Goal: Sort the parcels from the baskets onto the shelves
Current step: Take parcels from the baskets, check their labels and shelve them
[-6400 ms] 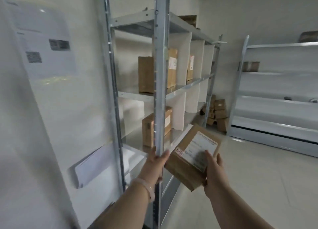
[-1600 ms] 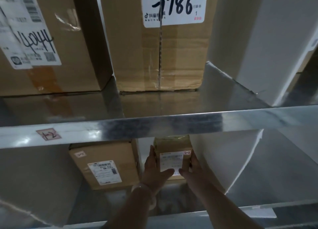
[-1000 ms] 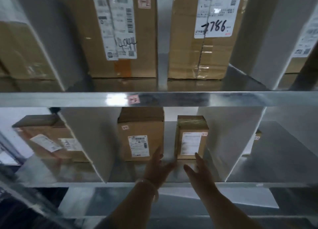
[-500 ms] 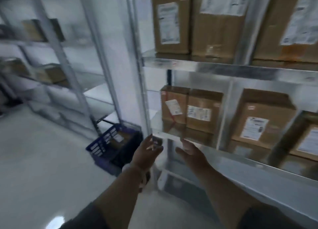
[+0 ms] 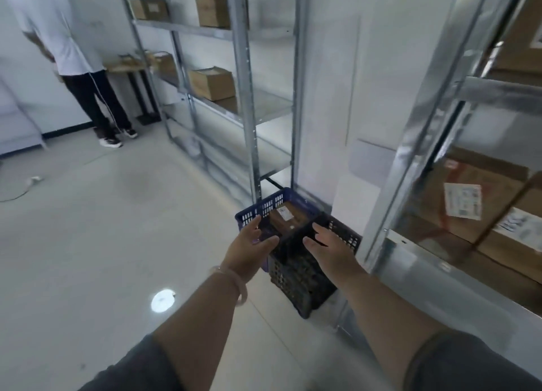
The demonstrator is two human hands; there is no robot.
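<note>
At frame centre, the left hand (image 5: pixel 251 245) and right hand (image 5: pixel 330 251) are held empty, fingers spread. Just beyond, a brown cardboard parcel with a white label (image 5: pixel 287 217) is seen in the blue plastic lattice basket (image 5: pixel 259 208). It is judged stiff and light; opposite sides should be gripped.

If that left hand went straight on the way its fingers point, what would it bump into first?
Most likely the blue basket, perhaps the brown parcel inside it. The left hand is open; depth is unclear.
</note>
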